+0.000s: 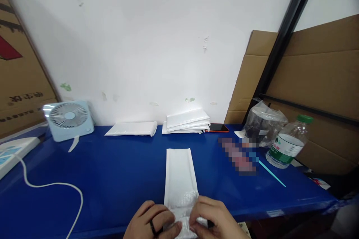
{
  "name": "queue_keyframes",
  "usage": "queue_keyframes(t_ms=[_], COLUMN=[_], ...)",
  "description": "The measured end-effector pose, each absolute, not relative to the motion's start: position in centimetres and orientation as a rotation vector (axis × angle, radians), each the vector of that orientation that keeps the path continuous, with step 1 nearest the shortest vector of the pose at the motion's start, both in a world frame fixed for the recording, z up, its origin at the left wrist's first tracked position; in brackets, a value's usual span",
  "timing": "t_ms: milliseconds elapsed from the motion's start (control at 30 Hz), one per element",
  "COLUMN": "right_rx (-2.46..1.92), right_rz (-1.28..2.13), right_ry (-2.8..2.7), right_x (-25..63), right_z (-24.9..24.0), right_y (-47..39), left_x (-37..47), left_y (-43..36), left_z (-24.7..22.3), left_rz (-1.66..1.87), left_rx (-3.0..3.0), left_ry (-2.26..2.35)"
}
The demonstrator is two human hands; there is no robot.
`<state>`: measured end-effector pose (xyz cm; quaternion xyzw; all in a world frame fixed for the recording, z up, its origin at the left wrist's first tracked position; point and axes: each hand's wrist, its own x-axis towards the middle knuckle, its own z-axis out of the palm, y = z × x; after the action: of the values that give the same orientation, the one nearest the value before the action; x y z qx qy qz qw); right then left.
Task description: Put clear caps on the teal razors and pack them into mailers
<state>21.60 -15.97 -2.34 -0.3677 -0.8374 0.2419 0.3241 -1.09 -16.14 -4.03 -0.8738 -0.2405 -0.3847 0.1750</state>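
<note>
A long white padded envelope (181, 179) lies on the blue tabletop in front of me, its far end flat and its near end wrinkled. My left hand (154, 220) has curled fingers on the left side of that near end, with a dark ring on one finger. From the right, my right hand (211, 218) pinches the envelope with thumb and fingers close to the left thumb. The fingers cover part of the near end, and its lowest edge runs out of view. Farther back, a stack of similar white envelopes (186, 121) rests by the wall, beside another flat envelope pile (131, 129).
On the left stand a light-blue fan (70, 117), a white cable (53, 184) and a white power strip (19, 153). A phone (218, 128) touches the stack. At right are a water bottle (288, 143), a plastic bag (263, 123), a turquoise stick (272, 173) and a blurred patch.
</note>
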Motion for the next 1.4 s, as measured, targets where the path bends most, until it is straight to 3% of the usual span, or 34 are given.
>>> queue_keyframes(t_ms=[167,233,367,567,667,733,833,967,1133,1267,1400], right_rx=[-0.793,-0.820,-0.917,-1.134,-1.170,-1.349,-1.710,-1.598,-1.125,-1.136,-1.156], right_rz=[-0.230,-0.312,-0.029,0.474,0.659,0.586,0.163,-0.452,-0.326,-0.397,-0.454], right_ry=[-2.348,-2.471,-2.442,-1.918,-1.660,-1.546,-1.602,-1.752,-2.382,-2.498,-2.533], right_x=[21.7,22.0,22.9,22.4,22.8,23.7,25.0,22.8,12.3,5.0,3.1], right_z=[-0.2,2.0,8.6,15.6,14.5,12.3,9.0,7.1,4.9,2.2,2.0], right_y=[-15.8,-15.8,-13.5,-1.6,5.0,8.2,10.6,10.0,7.5,7.5,7.8], left_x=[0.7,1.2,0.9,-2.6,-4.6,-5.6,-6.3,-6.4,-6.6,-7.1,-7.5], left_y=[-15.7,-15.1,-11.6,-1.5,1.8,2.9,3.5,3.9,3.9,3.8,3.8], left_z=[-1.5,0.0,3.7,4.6,1.9,0.1,-1.4,-1.5,-0.9,-0.8,-0.7], left_rz=[-1.125,-1.145,-1.440,-2.596,-2.900,-3.103,-3.229,-3.386,-3.556,-3.626,-3.736], left_rx=[-2.538,-2.595,-2.713,-1.832,-1.303,-0.911,-0.642,-0.512,-0.443,-0.386,-0.335], left_ry=[-0.753,-0.824,-1.068,-1.706,-2.052,-2.222,-2.297,-2.305,-2.228,-2.180,-2.116])
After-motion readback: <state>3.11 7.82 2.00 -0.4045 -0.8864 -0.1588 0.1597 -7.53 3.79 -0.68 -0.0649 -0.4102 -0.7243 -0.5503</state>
